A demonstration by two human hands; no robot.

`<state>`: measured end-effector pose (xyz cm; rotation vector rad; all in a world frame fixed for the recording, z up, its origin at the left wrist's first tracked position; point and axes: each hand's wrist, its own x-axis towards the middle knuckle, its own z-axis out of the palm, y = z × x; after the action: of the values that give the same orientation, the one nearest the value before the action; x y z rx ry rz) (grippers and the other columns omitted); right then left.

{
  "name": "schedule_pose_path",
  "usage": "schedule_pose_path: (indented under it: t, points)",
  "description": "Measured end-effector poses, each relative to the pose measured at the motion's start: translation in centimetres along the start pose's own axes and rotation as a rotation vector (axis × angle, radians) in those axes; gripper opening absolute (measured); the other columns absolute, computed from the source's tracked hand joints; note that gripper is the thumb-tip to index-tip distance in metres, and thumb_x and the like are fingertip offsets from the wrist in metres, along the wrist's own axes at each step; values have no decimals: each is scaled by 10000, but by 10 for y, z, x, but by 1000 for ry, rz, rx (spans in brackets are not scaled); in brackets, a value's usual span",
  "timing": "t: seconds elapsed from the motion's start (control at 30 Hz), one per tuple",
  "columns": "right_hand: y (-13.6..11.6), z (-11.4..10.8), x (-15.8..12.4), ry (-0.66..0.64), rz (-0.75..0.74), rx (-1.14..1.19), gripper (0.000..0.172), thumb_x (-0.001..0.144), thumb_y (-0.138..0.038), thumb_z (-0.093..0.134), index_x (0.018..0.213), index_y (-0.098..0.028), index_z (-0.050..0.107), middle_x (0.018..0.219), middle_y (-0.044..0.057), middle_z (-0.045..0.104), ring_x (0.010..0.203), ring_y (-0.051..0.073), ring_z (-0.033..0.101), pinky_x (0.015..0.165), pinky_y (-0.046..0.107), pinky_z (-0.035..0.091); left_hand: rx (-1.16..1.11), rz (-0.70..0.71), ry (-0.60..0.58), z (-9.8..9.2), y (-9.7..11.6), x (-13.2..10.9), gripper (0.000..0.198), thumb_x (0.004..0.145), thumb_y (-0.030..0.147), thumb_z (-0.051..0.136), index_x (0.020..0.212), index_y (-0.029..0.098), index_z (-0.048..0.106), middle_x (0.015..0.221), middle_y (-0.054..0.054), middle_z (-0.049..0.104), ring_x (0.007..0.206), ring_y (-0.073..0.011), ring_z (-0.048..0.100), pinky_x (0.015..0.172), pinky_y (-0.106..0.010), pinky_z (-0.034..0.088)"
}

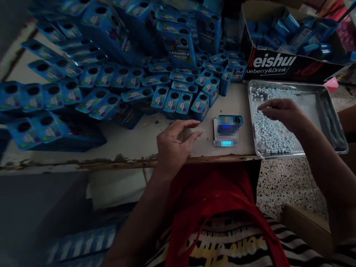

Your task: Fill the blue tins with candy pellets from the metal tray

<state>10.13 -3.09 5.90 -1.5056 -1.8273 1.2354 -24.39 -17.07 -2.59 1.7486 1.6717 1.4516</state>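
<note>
My left hand (175,142) is at the front edge of the table, thumb and index finger curved apart in a C. No held thing shows clearly in the gap. To its right a small digital scale (215,133) with a lit display carries a blue pack (239,120), partly pixelated. My right hand (280,111) reaches over a metal tray (329,98), its fingertips bunched together just above the small pale blue and white candies (267,135). Whatever is between those fingertips is too small to make out.
Rows of blue candy packs (182,52) cover the back and left of the table (133,144). Behind the tray, a black-printed cardboard box (278,65) holds more blue packs. Another cardboard box (306,226) lies on the speckled floor at the right.
</note>
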Motion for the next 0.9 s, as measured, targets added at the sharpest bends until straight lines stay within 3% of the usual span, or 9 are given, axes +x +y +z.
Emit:
schedule_pose_path:
  t: [0.1,0.23,0.57,0.67,0.77,0.83,0.9]
  points:
    - [32,-20,-13,8,199,249,229,814,-304,941,1011,-215,865,833,44,729,750,160,636,720,334,552,12,35,-17,4,4,6,193,965,298,844,1156,277,834,1104,-37,842,1025,-239,808,994,-402,673]
    - [55,-30,-31,45,315,447,322,744,-280,965,1041,-186,880,925,69,760,776,139,635,697,287,562,25,87,-46,10,12,14,260,960,240,852,1213,286,814,1175,-33,834,1090,-228,798,1052,-375,659]
    - [64,-44,-37,15,220,274,319,748,-392,975,971,-226,819,805,50,730,690,161,614,599,306,511,142,176,-123,21,30,30,403,966,251,857,1348,252,729,1305,-65,792,1242,-272,750,1152,-443,619]
    - [72,-55,-35,14,91,12,301,862,-481,880,1049,-248,846,911,90,785,817,241,711,724,398,592,245,222,-167,29,40,33,540,959,248,866,1462,249,670,1424,-97,746,1363,-313,695,1251,-490,554]
    - [73,-56,-26,187,-197,-440,238,939,-441,831,1124,-294,866,1220,156,806,1162,390,730,977,580,600,427,278,-287,54,56,39,780,929,268,898,1626,210,552,1616,-171,621,1543,-399,561,1344,-598,445]
    - [64,-41,-13,334,-396,-636,231,993,-388,782,1193,-299,857,1394,178,757,1315,447,666,1092,664,540,546,289,-445,75,66,42,684,995,238,810,1627,181,554,1595,-196,632,1530,-411,573,1295,-620,484]
    - [46,-14,6,377,-543,-691,267,1057,-352,690,1277,-288,826,1411,169,752,1316,435,664,1122,668,525,601,289,-578,85,73,42,470,1077,154,635,1547,167,622,1435,-172,726,1395,-356,673,1169,-538,587]
